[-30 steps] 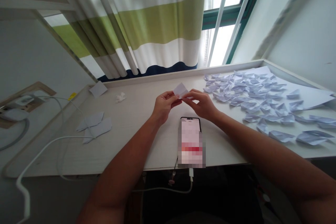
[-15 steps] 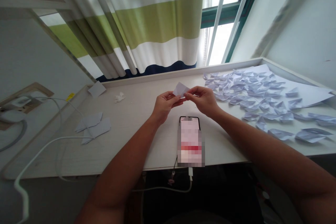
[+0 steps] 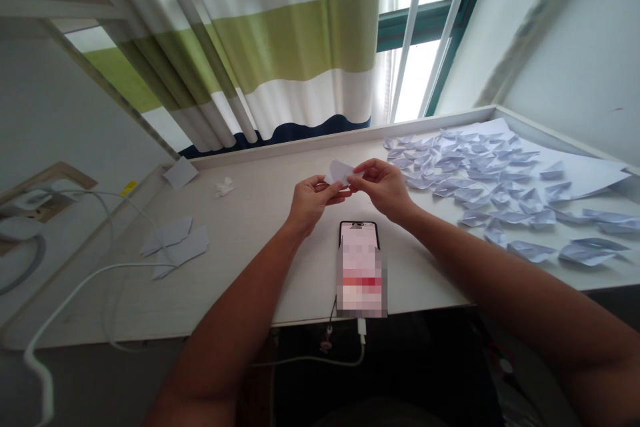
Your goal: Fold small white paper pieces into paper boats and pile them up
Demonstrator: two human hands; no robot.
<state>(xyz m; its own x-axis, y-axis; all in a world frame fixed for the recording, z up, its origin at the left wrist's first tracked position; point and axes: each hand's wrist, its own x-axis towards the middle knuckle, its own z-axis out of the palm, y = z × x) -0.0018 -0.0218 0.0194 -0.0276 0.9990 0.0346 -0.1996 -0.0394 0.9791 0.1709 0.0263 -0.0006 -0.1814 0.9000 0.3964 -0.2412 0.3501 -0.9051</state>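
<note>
A small folded piece of white paper [image 3: 339, 171] is held up above the middle of the table, beyond the phone. My left hand [image 3: 314, 200] pinches its lower left side between thumb and fingers. On its right edge, the thumb and fingertips of my right hand [image 3: 383, 183] are closed. Fingers cover the paper's lower part, so its full folds are hidden. To the right lie many folded white paper boats [image 3: 470, 193], spread over the tabletop and partly over larger white sheets [image 3: 585, 170].
A phone [image 3: 359, 260] with a charging cable [image 3: 320, 361] lies at the table's [image 3: 250, 267] front edge. At left are loose paper pieces [image 3: 183, 250], a square of paper [image 3: 181, 173], a crumpled white scrap [image 3: 224, 187] and a white cable [image 3: 65, 310]. A raised rim runs along the back.
The paper between my hands has changed outline: its pointed top corner now looks blunter and less of it shows. My hands stay in nearly the same place. The view has shifted slightly.
</note>
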